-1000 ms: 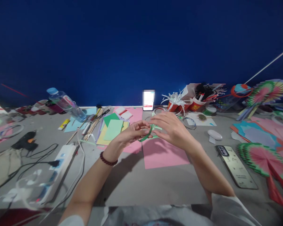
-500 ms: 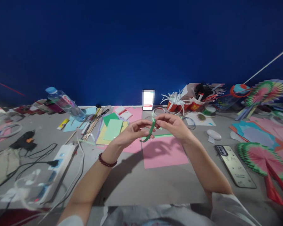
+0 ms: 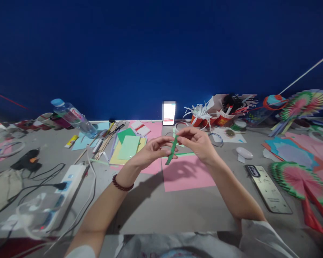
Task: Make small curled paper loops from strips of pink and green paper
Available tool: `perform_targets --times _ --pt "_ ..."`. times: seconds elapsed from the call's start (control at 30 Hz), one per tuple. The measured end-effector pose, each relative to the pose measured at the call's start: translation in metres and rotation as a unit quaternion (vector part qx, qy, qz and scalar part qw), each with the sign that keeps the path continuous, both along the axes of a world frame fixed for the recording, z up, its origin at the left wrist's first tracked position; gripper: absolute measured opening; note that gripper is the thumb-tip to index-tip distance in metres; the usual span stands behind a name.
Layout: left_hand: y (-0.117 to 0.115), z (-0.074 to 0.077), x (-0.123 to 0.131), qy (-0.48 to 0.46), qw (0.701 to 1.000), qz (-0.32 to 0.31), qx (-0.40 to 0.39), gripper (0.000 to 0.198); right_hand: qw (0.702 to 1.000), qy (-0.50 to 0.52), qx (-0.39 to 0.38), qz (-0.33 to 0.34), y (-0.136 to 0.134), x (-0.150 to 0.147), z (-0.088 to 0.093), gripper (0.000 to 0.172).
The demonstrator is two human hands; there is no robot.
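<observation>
A narrow green paper strip (image 3: pixel 172 152) is up in the air between my two hands, slanting down to the left. My right hand (image 3: pixel 195 141) pinches its upper end between thumb and fingertips. Lower on the strip, my left hand (image 3: pixel 156 150) has its thumb and fingers closed around the strip's middle, and the lower end hangs free. Below the hands lies a pink paper sheet (image 3: pixel 188 177) with a green band along its far edge. Another pink sheet (image 3: pixel 153 168) sits under my left hand.
A lit phone (image 3: pixel 168 114) leans on the blue wall. To the left are coloured papers (image 3: pixel 129 147), a water bottle (image 3: pixel 75 116) and a power strip (image 3: pixel 66 199). To the right are a second phone (image 3: pixel 269 190), a white mouse-shaped item (image 3: pixel 244 153) and a pleated paper fan (image 3: pixel 301 182).
The strip's lower part was curled and now hangs straighter, pointing down to the left. Both hands stay in nearly the same place, still on the strip.
</observation>
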State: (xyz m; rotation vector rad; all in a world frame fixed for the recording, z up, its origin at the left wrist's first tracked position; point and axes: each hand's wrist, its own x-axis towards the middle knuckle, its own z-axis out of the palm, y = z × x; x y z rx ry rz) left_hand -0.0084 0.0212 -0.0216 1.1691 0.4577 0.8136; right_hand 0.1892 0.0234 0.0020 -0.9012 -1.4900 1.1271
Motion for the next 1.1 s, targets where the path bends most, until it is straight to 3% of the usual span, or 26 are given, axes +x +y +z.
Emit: perform_targets --times 0.4,0.57,0.7,0.77,0.83,0.9,0.97,1.03,1.1 --pt "0.0 0.0 0.001 -0.033 0.998 -0.006 -0.046 0.042 0.979 -0.106 0.145 -0.095 -0.004 -0.004 -0.003 0.009" --pt "-0.001 0.002 -0.001 -0.061 0.995 -0.008 -0.085 0.041 0.926 -0.187 0.294 -0.146 -0.006 -0.006 -0.002 0.016" --pt "-0.002 0.004 -0.001 -0.074 0.993 -0.012 -0.096 0.041 0.863 -0.262 0.398 -0.169 -0.004 -0.001 -0.01 0.025" --pt "-0.002 0.004 -0.001 -0.079 0.992 -0.009 -0.099 0.042 0.83 -0.317 0.427 -0.169 -0.002 0.002 -0.015 0.028" --pt "-0.002 0.004 -0.002 -0.08 0.992 -0.007 -0.102 0.043 0.818 -0.349 0.428 -0.16 -0.002 0.003 -0.017 0.03" --pt "-0.002 0.005 -0.002 -0.081 0.991 -0.008 -0.105 0.044 0.839 -0.327 0.409 -0.15 -0.003 0.003 -0.016 0.03" --pt "-0.001 0.005 -0.003 -0.079 0.991 -0.011 -0.105 0.044 0.888 -0.255 0.358 -0.132 -0.004 0.001 -0.011 0.027" --pt "-0.001 0.004 -0.004 -0.073 0.992 -0.014 -0.102 0.045 0.947 -0.162 0.26 -0.095 -0.005 0.0 -0.006 0.022" --pt "-0.001 0.004 -0.004 -0.064 0.993 -0.017 -0.102 0.046 0.987 -0.077 0.138 -0.039 -0.004 0.0 -0.003 0.019"
